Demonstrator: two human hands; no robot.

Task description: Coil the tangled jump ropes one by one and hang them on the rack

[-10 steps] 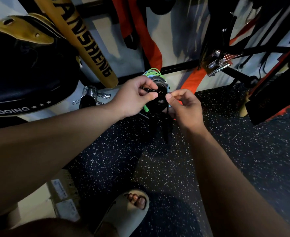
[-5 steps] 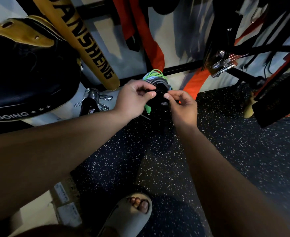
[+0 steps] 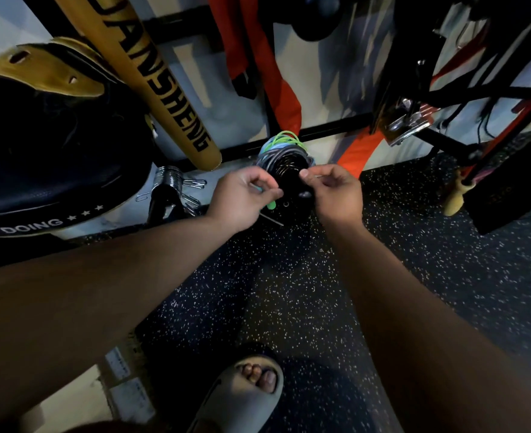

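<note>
A bundle of coiled jump ropes (image 3: 284, 151), with green, blue and grey loops, hangs over a dark peg of the black rack (image 3: 329, 128) straight ahead. My left hand (image 3: 242, 198) is at the bundle's left side, fingers curled round a green rope handle (image 3: 270, 204) that pokes out below the fingers. My right hand (image 3: 336, 190) is at the bundle's right side, thumb and forefinger pinched together on a thin rope strand. The lower part of the bundle is dark and hard to make out.
A yellow baseball bat (image 3: 161, 85) leans on the rack at left, beside a black and gold bag (image 3: 48, 145). Orange straps (image 3: 276, 73) hang behind. Metal clips (image 3: 172, 182) lie at left. Dark gear (image 3: 508, 157) hangs at right. My sandalled foot (image 3: 245, 392) stands on the speckled floor.
Both hands have dropped slightly and spread apart across the front of the bundle. The right hand has moved to the right with its pinch, and the view has tilted a little.
</note>
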